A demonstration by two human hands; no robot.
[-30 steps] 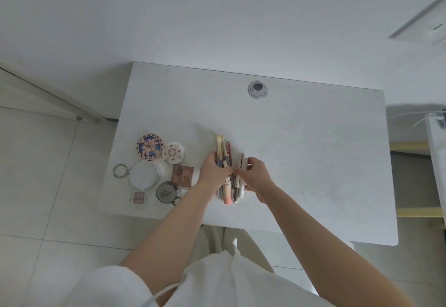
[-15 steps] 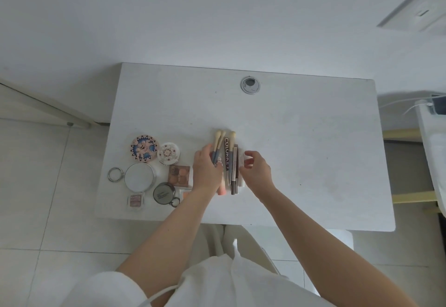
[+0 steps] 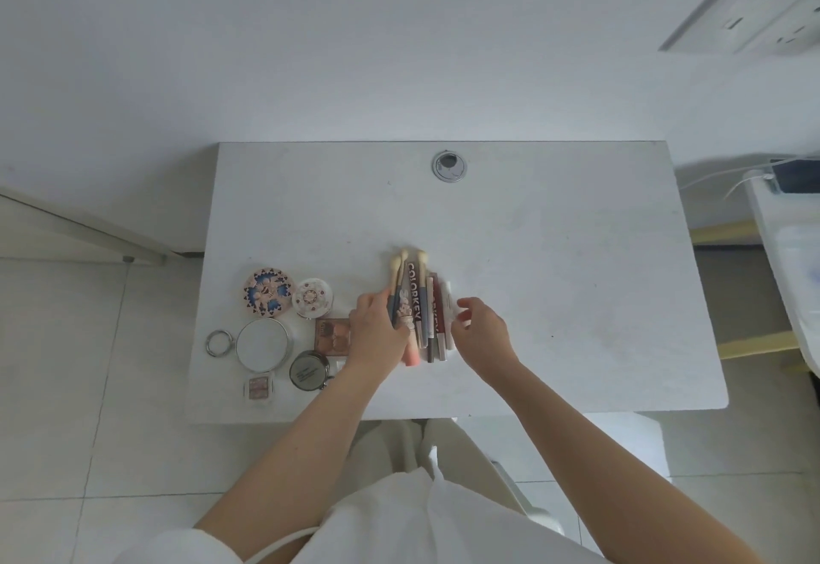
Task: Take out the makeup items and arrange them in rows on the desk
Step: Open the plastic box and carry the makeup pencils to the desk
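A tight row of makeup sticks (image 3: 420,313) lies upright on the white desk (image 3: 554,253): cream-tipped brushes (image 3: 396,273) on the left, a tube lettered COLORKEY, then pencils and slim tubes. My left hand (image 3: 377,335) lies against the row's left side, with its fingers on the brush handles. Just right of the row, my right hand (image 3: 483,333) has its fingers apart and holds nothing. A pink tube end (image 3: 411,357) sticks out below my left hand.
Left of the row lie a patterned round compact (image 3: 268,292), a small white compact (image 3: 313,296), a metal ring (image 3: 219,343), a round mirror (image 3: 262,344), a brown palette (image 3: 330,335), a dark round case (image 3: 308,370) and a small square pan (image 3: 259,386). A cable hole (image 3: 449,165) is at the back.
My right hand has let go of the slim stick it held at the row's right side and opened. The sticks now lie closer together, and my left hand stays on the brushes.
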